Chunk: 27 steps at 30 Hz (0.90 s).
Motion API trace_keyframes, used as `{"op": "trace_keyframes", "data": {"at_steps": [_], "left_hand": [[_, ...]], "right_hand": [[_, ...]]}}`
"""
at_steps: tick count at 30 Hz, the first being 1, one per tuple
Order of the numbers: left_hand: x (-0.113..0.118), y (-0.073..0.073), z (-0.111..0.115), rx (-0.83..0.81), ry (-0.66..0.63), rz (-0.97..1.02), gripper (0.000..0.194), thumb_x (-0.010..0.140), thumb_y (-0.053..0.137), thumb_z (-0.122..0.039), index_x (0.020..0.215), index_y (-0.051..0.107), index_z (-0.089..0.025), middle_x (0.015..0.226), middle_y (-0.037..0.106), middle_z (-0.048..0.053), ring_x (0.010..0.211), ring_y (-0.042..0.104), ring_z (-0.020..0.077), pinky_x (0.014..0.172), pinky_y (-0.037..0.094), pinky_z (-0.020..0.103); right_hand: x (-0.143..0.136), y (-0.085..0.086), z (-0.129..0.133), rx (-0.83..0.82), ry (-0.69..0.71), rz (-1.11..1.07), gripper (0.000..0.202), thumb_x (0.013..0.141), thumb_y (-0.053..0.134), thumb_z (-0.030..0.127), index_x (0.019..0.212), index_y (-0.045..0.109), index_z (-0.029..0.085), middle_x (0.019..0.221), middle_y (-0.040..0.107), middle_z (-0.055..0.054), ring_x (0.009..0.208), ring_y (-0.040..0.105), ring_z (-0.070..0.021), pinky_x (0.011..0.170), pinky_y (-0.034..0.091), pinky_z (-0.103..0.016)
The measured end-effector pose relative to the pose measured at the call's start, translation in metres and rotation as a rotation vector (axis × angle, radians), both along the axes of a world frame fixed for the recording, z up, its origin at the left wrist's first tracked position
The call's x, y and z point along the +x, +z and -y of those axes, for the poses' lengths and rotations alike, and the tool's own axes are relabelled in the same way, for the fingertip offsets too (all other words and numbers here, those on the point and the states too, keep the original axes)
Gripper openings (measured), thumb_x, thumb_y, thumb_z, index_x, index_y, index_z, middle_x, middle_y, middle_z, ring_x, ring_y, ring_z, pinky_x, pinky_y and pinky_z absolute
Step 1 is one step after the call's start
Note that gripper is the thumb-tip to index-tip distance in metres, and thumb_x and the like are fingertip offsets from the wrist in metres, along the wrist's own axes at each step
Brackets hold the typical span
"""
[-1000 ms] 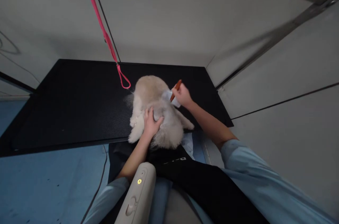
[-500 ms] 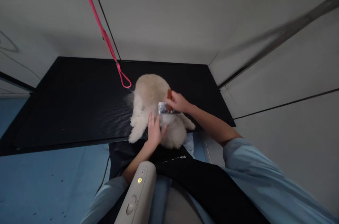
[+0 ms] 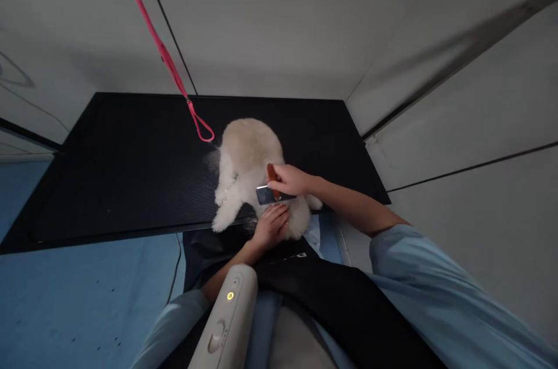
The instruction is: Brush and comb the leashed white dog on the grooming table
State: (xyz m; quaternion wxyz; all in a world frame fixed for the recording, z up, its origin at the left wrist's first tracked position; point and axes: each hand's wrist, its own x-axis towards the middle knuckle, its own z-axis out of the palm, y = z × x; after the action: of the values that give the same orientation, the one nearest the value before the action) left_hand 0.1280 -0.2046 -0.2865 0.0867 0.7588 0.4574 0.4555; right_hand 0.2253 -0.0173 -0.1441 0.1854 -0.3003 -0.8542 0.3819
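A fluffy cream-white dog [image 3: 250, 145] lies at the front edge of a black grooming table [image 3: 131, 177]. In my right hand [image 3: 291, 180] is a slicker brush [image 3: 272, 173] with an orange-brown handle and a wide flat metal head, held against the fur towards the dog's near end. My left hand [image 3: 272, 226] rests on the fur just below the brush head, its fingers stretched out and lying flat. The fur partly hides the pad of the brush.
A pink grooming loop [image 3: 201, 125] hangs over the table left of the dog. Tufts of loose hair [image 3: 213, 160] lie beside the dog. A pale device with a lit yellow button [image 3: 230, 296] is close to the camera. Walls stand behind and to the right.
The brush in my right hand has come down towards me, and its head has turned. My left hand has slid right and nearer, its fingers now below the brush.
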Motion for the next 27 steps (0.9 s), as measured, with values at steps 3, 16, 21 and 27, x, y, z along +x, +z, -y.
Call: {"op": "trace_keyframes", "data": {"at_steps": [3, 16, 21, 27], "left_hand": [[-0.002, -0.005, 0.006, -0.034, 0.007, 0.062, 0.032, 0.088, 0.057, -0.018, 0.119, 0.065, -0.02, 0.125, 0.066, 0.013, 0.124, 0.059, 0.0266, 0.106, 0.047, 0.047], [0.001, -0.017, 0.004, -0.794, 0.364, 0.933, 0.06, 0.066, 0.079, -0.046, 0.112, 0.052, -0.017, 0.117, 0.064, 0.015, 0.113, 0.062, 0.0295, 0.103, 0.045, 0.048], [0.0, -0.013, 0.002, -0.894, 0.272, 1.023, 0.054, 0.06, 0.082, -0.046, 0.101, 0.066, -0.015, 0.106, 0.072, 0.014, 0.105, 0.067, 0.0316, 0.102, 0.048, 0.048], [0.002, -0.012, 0.009, -0.812, 0.277, 1.174, 0.054, 0.061, 0.081, -0.053, 0.097, 0.067, -0.015, 0.099, 0.073, 0.01, 0.098, 0.068, 0.0263, 0.095, 0.051, 0.041]], "right_hand": [[0.005, 0.0, 0.002, 0.051, -0.264, -0.087, 0.018, 0.088, 0.056, 0.036, 0.094, 0.057, 0.019, 0.077, 0.066, -0.002, 0.065, 0.059, -0.0149, 0.064, 0.047, -0.029], [0.068, -0.024, 0.066, -0.017, -0.438, -0.119, 0.022, 0.086, 0.057, 0.04, 0.098, 0.058, 0.021, 0.087, 0.069, -0.003, 0.074, 0.064, -0.017, 0.07, 0.052, -0.032], [0.071, -0.027, 0.083, 0.048, -0.71, -0.21, 0.021, 0.087, 0.055, 0.038, 0.099, 0.057, 0.021, 0.089, 0.069, -0.005, 0.079, 0.065, -0.0189, 0.076, 0.052, -0.035], [0.075, -0.035, 0.093, -0.109, -0.52, -0.2, 0.023, 0.085, 0.059, 0.041, 0.094, 0.06, 0.02, 0.085, 0.068, -0.004, 0.072, 0.064, -0.0183, 0.071, 0.053, -0.035]]}}
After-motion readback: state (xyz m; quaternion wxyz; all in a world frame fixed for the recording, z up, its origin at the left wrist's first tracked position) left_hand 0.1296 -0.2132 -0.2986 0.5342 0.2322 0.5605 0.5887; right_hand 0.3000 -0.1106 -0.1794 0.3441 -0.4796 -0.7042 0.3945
